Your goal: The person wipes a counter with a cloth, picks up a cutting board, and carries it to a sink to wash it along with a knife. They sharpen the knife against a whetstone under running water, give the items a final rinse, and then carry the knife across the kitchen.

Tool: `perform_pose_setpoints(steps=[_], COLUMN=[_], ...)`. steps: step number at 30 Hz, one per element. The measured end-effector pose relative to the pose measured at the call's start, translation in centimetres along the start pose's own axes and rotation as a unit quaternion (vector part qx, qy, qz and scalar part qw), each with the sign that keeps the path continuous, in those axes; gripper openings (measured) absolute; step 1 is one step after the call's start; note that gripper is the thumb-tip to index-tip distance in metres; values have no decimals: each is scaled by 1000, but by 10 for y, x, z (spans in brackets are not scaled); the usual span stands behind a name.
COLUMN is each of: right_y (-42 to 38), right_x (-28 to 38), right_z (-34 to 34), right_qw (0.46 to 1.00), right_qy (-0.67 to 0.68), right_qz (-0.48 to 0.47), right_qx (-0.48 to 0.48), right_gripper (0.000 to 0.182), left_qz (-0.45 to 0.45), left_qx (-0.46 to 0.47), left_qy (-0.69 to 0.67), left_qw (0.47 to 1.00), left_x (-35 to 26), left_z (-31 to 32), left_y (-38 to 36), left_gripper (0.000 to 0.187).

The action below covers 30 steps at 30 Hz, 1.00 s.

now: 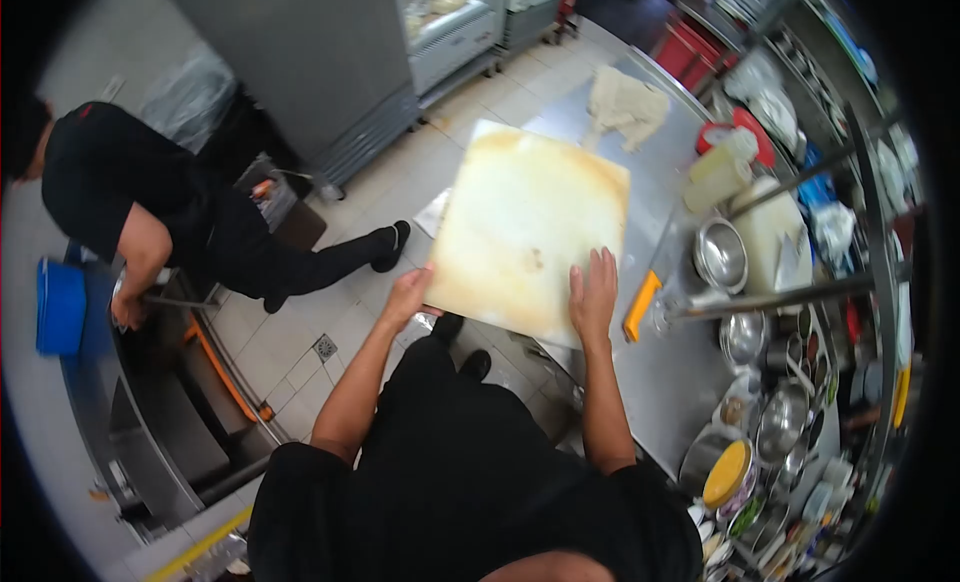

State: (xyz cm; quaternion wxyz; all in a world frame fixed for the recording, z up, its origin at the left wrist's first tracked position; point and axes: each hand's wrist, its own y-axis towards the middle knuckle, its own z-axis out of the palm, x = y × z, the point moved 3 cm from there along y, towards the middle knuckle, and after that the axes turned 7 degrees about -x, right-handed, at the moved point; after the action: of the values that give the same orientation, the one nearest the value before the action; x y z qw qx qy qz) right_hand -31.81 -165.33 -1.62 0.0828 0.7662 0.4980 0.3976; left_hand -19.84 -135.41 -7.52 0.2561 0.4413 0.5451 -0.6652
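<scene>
Cutting board [530, 227]: left hand [408, 294] gripping edge, right hand [594, 294] flat on it, fingers extended.

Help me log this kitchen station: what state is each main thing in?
White board: held, stained
Left hand: closed on the board's edge
Right hand: open, fingers straight
Orange-handled knife: lying on the steel table
Cloth: crumpled
Steel bowl beside the knife: upright, uncovered

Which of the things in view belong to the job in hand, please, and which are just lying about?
In the job:
- pale board, gripped at its edge by the left hand, with the right hand against it

Apparently just lying about:
- beige cloth
- orange-handled knife
- metal bowls
- blue container
</scene>
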Motion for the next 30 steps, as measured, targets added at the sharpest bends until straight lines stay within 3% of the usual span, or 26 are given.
perform_pose_setpoints(steps=[2, 6, 14, 17, 19, 21, 23, 25, 28, 30], right_y=[-7, -9, -7, -6, -6, -6, -6, -6, -7, -8], right_x=[-4, -8, 4, 6, 8, 10, 9, 4, 3, 2], right_z=[12, 12, 16, 16, 14, 14, 13, 14, 14, 14], right_qw=[990, 988, 980, 977, 979, 979, 978, 977, 978, 980], right_qy=[-125, -128, -172, -188, -183, -179, -187, -187, -178, -165], right_qz=[-40, -80, -60, -58, -44, -54, -54, -70, -79, -86], right_qx=[44, 39, 85, 82, 83, 79, 81, 74, 70, 75], right_gripper=[44, 44, 48, 47, 47, 47, 46, 46, 45, 45], left_qz=[15, 33, 57, -1, -1, 228, -8, -173, -240, -223], left_qx=[0, -10, 5, -11, 3, -136, -64, -144, -232, -247], left_qy=[-10, 16, 48, 49, 160, 377, 386, 224, 182, 166], left_qw=[1000, 999, 997, 999, 987, 888, 920, 948, 925, 928], left_x=[4, 11, 10, 43, 98, 219, 249, 223, 243, 257], left_z=[3, 8, -7, -31, -60, -94, -128, -146, -168, -175], left_y=[-5, -2, -26, -51, -56, -36, -72, -140, -170, -177], left_gripper=[57, 58, 62, 67, 66, 62, 57, 58, 66, 67])
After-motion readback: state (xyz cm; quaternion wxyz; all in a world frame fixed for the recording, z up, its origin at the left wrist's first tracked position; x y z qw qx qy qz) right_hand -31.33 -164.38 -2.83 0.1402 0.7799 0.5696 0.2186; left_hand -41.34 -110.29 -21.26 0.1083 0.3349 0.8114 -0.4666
